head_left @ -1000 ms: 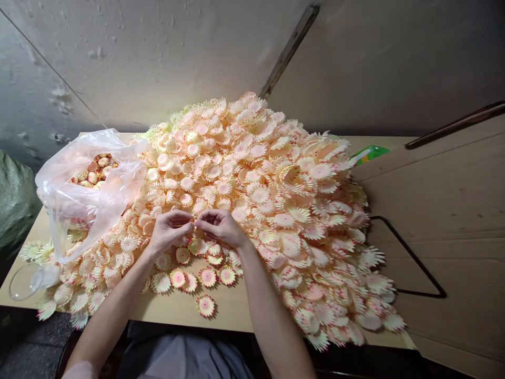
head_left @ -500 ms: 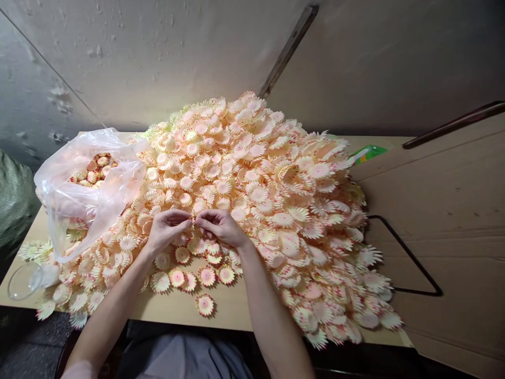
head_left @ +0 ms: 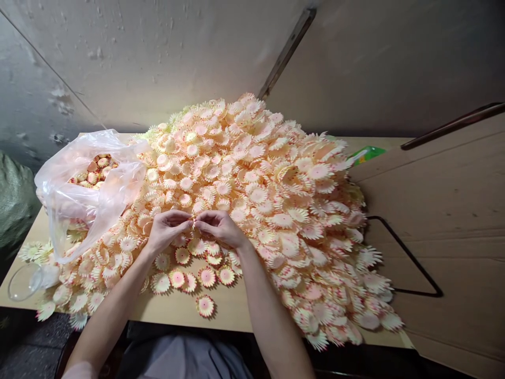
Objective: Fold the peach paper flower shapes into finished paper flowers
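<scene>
Above the front of a big heap of pale pink and cream artificial flower petals (head_left: 252, 158), my two hands meet fingertip to fingertip. My left hand (head_left: 168, 230) pinches one side of a small petal piece (head_left: 193, 223), and my right hand (head_left: 221, 228) pinches the other. Fingers cover most of that piece; only a thin fringed edge shows between them. Below my wrists, several round petal pieces with pink-red tips lie loose, and one petal disc (head_left: 205, 305) sits apart near the table's front edge.
On the left stands an open translucent plastic bag (head_left: 114, 184) with smaller flower pieces inside. A clear round container (head_left: 24, 281) lies at the table's (head_left: 165, 308) left front. Cardboard (head_left: 453, 226) with a black metal handle (head_left: 410, 258) borders the right. A wall rises behind.
My fingertips have drawn slightly closer together, so less of the petal piece shows between them. Everything else looks the same.
</scene>
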Motion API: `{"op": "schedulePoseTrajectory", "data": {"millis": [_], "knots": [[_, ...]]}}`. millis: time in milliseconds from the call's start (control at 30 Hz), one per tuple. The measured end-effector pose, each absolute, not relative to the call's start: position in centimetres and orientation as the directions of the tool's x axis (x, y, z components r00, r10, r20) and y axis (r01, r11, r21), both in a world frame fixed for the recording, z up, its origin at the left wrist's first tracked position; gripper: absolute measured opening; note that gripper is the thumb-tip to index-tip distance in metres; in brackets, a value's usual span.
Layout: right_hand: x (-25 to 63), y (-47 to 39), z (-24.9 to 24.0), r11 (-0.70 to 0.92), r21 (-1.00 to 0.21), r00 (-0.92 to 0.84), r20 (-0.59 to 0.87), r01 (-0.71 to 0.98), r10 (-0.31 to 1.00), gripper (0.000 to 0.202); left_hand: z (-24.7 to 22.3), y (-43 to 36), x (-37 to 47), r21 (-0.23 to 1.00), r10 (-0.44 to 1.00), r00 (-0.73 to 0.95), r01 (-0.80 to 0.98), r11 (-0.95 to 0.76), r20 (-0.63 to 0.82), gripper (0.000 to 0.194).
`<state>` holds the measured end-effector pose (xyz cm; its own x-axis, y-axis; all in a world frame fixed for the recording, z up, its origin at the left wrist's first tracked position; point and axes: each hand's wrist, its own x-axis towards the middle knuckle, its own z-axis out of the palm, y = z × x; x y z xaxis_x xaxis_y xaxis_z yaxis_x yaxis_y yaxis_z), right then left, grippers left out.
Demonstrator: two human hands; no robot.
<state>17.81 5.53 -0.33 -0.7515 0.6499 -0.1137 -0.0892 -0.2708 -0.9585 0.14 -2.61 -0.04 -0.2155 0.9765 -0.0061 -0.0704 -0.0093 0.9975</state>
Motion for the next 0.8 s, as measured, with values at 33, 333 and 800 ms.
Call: {"op": "schedulePoseTrajectory", "data": {"millis": [33, 333, 800], "knots": [[17.79, 5.48, -0.28, -0.275, -0.957, -0.748, -0.119, -0.088, 0.653, 0.026, -0.05, -2.61, 0.12, 0.998, 0.976, -0.217, -0.070, -0.006, -0.009, 0.034], [17.76, 5.55, -0.15, -0.305, -0.948, -0.743, -0.138, -0.093, 0.655, 0.028, 0.22, -2.63, 0.11, 0.994, 0.976, -0.215, -0.105, 0.011, -0.034, 0.030], [18.19, 5.82, -0.05, -0.251, -0.966, -0.759, -0.118, -0.062, 0.640, 0.028, 0.29, -2.56, 0.15, 0.997, 0.969, -0.246, -0.057, -0.044, 0.029, 0.023]]}}
